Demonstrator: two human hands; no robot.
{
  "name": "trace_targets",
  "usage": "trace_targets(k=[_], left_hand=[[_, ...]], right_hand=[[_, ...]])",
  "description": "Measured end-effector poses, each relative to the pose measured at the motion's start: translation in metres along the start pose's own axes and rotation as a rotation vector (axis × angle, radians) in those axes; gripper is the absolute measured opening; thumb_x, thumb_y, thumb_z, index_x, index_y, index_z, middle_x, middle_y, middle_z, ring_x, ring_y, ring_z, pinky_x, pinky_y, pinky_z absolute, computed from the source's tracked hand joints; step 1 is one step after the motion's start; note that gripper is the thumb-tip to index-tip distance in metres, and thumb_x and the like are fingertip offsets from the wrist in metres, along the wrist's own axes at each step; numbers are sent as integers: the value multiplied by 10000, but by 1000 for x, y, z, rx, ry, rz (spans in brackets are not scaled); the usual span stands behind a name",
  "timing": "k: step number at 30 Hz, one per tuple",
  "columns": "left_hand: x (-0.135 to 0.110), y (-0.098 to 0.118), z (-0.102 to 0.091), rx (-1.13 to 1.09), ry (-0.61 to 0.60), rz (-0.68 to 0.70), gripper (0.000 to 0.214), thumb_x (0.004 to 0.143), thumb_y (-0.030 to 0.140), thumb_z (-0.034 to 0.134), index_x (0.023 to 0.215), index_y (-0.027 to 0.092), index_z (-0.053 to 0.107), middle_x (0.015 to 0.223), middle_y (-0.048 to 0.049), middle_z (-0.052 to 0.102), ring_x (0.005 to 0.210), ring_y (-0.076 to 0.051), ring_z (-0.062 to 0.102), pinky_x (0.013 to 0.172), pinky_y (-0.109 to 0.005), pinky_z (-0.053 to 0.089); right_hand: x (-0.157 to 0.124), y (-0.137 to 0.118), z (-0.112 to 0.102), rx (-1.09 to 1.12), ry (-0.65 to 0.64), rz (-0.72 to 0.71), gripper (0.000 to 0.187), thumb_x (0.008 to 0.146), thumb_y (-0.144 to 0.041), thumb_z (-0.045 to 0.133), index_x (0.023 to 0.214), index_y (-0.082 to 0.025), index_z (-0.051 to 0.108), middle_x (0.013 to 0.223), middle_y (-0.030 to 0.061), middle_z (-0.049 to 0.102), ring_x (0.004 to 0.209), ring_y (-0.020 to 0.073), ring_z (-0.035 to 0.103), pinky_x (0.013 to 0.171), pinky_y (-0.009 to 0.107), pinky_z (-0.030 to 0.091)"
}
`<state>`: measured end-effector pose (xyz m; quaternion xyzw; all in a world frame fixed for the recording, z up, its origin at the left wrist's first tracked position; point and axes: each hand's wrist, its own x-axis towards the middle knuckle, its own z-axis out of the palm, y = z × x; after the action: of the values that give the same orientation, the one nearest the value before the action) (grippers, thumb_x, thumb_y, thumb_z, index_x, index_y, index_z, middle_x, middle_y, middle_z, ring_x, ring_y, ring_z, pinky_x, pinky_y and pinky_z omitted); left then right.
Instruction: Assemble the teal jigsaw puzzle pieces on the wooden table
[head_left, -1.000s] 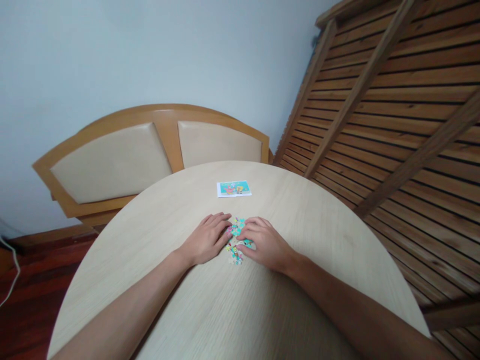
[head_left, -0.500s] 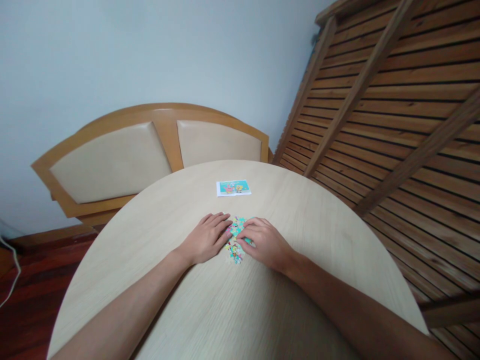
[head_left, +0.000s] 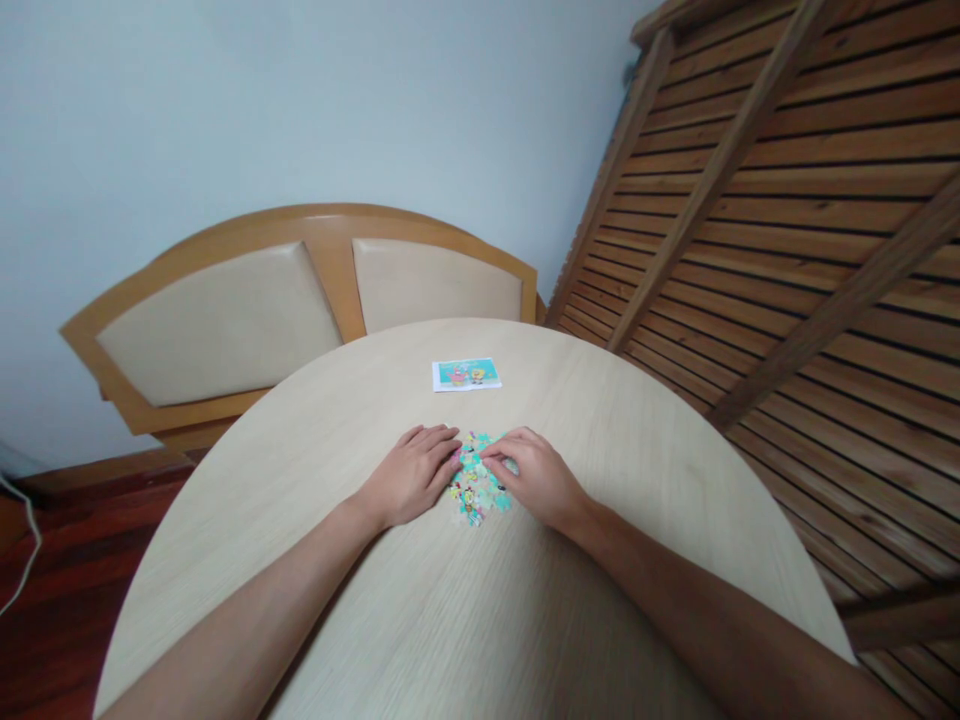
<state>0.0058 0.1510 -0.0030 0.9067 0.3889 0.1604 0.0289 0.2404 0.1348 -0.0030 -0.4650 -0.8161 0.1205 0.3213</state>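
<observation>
A small heap of loose jigsaw puzzle pieces [head_left: 474, 490], mostly turquoise and pale with some yellow and pink, lies near the middle of the round table [head_left: 420, 620]. My left hand [head_left: 416, 473] rests flat at the heap's left edge, its fingers stretched out and touching pieces there. Over the heap's right side, my right hand [head_left: 536, 474] is curled, with thumb and forefinger brought together in a pinch above the pieces. Whatever may be between those fingertips is too small to make out. Beyond the heap lies a picture sheet [head_left: 466, 374] with a pink and a yellow cartoon figure.
A wooden headboard-like back with cream padded panels [head_left: 225, 325] stands behind the table against a pale wall [head_left: 315, 100]. Slatted wooden boards [head_left: 787, 220] lean along the right side. A white cable [head_left: 34, 550] hangs at the far left above the reddish floor.
My right hand has shifted slightly up and right, baring more turquoise pieces beneath it. My left hand has stayed almost in place.
</observation>
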Motion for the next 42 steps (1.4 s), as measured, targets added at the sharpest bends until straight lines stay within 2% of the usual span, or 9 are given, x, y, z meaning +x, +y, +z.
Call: trace_targets(k=[5,10,12,17,22,26,31,35,42], left_hand=[[0,1,-1,-1,8,6,397,1087,381,372,1371,199,581,1434,-105,588,1366,-273,502,1162,-529,360],[0,1,-2,-11,25,10,369,1084,396,376,1270,209,634,1398,-101,609,1348,-271,515,1154,-522,372],[0,0,-1,-15,31,16,372,1084,396,373,1284,214,629,1393,-102,610,1347,-271,513,1150,-512,377],[0,-2,0,-24,47,35,399,1084,388,372,1372,213,586,1376,-112,609,1330,-281,514,1138,-494,390],[2,0,-1,-42,72,45,388,1077,376,377,1337,196,603,1342,-117,615,1287,-264,539,1114,-440,420],[3,2,-5,-48,131,-29,365,1067,351,369,1216,185,658,1270,-113,649,1215,-253,580,1086,-424,439],[4,-7,-12,-32,216,-243,390,1043,338,351,978,167,696,1003,-114,716,954,-268,648,914,-432,513],[3,-18,-11,-21,238,-373,409,1031,342,345,919,163,695,946,-127,727,920,-293,655,858,-443,520],[3,-22,-4,-13,200,-358,352,1018,355,390,964,183,691,1024,-109,723,993,-279,644,929,-428,501]], right_hand=[[0,2,-1,45,19,30,97,928,-208,671,955,-215,763,927,43,765,963,222,652,895,368,507],[0,4,-1,112,52,75,84,920,-198,673,954,-207,749,909,43,759,920,203,672,885,348,509],[1,4,0,132,35,78,81,919,-199,672,951,-209,746,902,37,759,916,199,676,883,344,511],[3,4,-8,66,2,13,129,923,-169,634,971,-207,747,960,50,762,985,216,656,913,364,501],[-2,7,-27,9,-144,-126,138,864,-255,738,996,-223,765,958,44,764,1028,236,621,941,380,481],[-3,11,-32,-3,-196,-162,145,881,-234,721,1015,-219,775,976,47,767,1044,234,614,959,379,469],[-1,14,-32,12,-200,-138,131,858,-182,711,968,-219,772,930,35,773,959,216,652,904,349,487],[0,15,-35,-45,-205,-126,188,813,-163,722,981,-234,769,911,16,771,941,218,664,891,355,485],[0,18,-48,-107,-218,-156,252,799,-162,706,1019,-263,774,956,19,774,940,220,675,873,362,476]])
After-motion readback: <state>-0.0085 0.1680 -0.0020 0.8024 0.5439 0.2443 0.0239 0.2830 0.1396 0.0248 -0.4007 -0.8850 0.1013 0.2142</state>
